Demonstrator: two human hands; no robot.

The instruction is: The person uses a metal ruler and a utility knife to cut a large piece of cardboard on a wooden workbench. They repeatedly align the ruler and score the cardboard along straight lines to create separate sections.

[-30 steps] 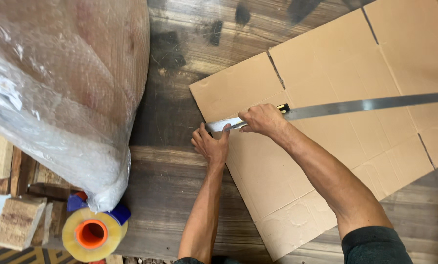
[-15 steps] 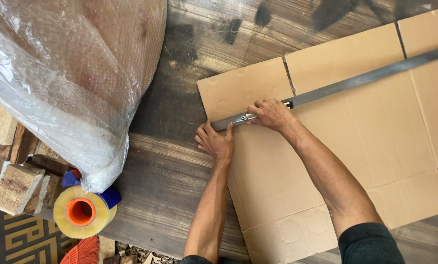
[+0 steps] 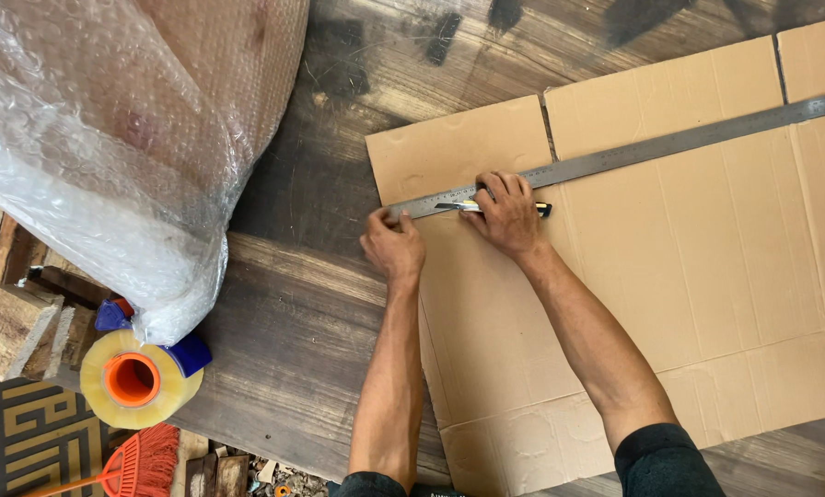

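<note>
Cardboard (image 3: 652,267) lies flat on the dark wooden floor (image 3: 302,340), filling the right half of the view, with a long steel ruler (image 3: 670,143) laid across it. The ruler's long axis runs from near-left to far-right, its left end resting close to the cardboard's left edge and its other end passing out of view at the right. Both hands meet at that left end. The left hand (image 3: 394,244) is closed down narrow, fingertips pressing on the ruler's tip right at the cardboard's edge. The right hand (image 3: 509,213) sits just to the right of it, curled around a small knife (image 3: 472,206) with a yellow and dark body, and it holds the knife against the ruler's near edge. The knife lies nearly parallel to the ruler, its tip pointing left toward the left hand, its butt poking out to the right of the knuckles. Only a short stretch of ruler separates the two hands, and the right hand is nearer the knife's line along the ruler. Off to the left, well apart from the hands, are a bubble-wrapped bundle (image 3: 109,138), a tape roll (image 3: 136,379) and some wood blocks (image 3: 12,322).
</note>
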